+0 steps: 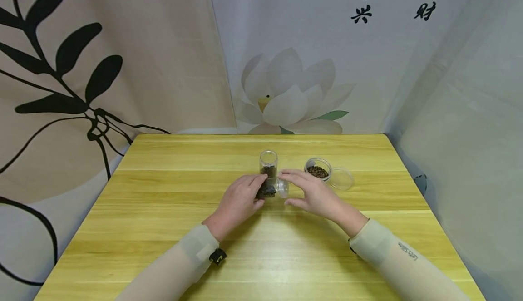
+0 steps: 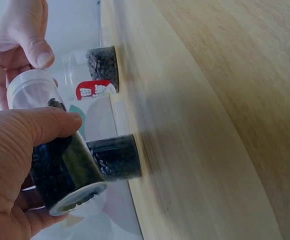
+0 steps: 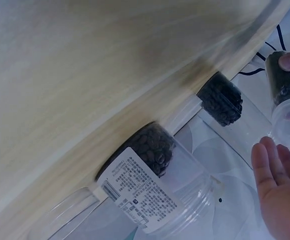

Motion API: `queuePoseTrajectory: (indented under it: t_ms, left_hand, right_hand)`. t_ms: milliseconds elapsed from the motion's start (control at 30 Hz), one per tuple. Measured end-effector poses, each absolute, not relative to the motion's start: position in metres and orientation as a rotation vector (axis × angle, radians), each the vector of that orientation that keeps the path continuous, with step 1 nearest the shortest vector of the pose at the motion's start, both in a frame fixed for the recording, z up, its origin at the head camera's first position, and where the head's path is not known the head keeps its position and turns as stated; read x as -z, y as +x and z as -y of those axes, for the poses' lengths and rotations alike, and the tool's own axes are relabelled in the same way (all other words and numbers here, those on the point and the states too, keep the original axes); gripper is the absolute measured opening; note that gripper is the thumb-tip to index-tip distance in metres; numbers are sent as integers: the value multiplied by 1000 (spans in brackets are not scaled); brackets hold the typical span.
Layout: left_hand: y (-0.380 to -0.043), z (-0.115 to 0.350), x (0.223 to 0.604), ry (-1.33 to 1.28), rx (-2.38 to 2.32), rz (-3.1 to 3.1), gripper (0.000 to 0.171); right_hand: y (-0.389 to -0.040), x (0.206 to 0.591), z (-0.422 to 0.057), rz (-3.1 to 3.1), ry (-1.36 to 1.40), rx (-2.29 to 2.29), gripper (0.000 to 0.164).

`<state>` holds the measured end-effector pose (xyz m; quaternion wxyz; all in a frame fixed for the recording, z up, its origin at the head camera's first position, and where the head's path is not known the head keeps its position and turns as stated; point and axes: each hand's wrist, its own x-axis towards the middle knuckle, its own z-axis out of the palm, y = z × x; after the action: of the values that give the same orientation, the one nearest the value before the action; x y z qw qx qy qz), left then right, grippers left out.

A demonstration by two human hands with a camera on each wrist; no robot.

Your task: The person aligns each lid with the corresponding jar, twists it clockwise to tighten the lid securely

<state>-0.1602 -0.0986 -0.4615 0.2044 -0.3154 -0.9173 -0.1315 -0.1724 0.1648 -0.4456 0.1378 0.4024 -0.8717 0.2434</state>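
Observation:
My left hand [image 1: 240, 199] grips a clear cylindrical jar [image 2: 67, 157] of dark bean-like pieces, tipped on its side above the table. Its translucent lid [image 2: 31, 86] faces right, toward my right hand [image 1: 313, 195]. That hand's fingers are spread and loosely bent beside the lid, holding nothing. In the right wrist view, whether a fingertip touches the lid cannot be told. Just behind the gripped jar stands a second clear jar [image 1: 268, 158], uncovered and partly filled with dark pieces.
A wider clear jar [image 3: 157, 175] with a printed label and brown beans stands right of the hands. Beside it lies a round clear lid [image 1: 342, 179]. Everything rests on a wooden table [image 1: 171, 192], with curtains behind and at the sides.

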Motion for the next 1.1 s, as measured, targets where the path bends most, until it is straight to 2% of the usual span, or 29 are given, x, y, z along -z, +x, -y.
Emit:
queuePoseTrajectory:
  t_ms: [167, 533, 1100]
  left_hand:
    - [-160, 98, 461, -889, 389, 2549, 73]
    - [-159, 97, 460, -865, 283, 2536, 70]
    - [-159, 96, 459, -862, 221, 2506, 71]
  right_hand:
    - [-173, 446, -164, 2509, 1182, -729, 65]
    - [-170, 446, -164, 2662, 1103, -880, 67]
    - [-171, 447, -164, 2756, 1027, -844, 69]
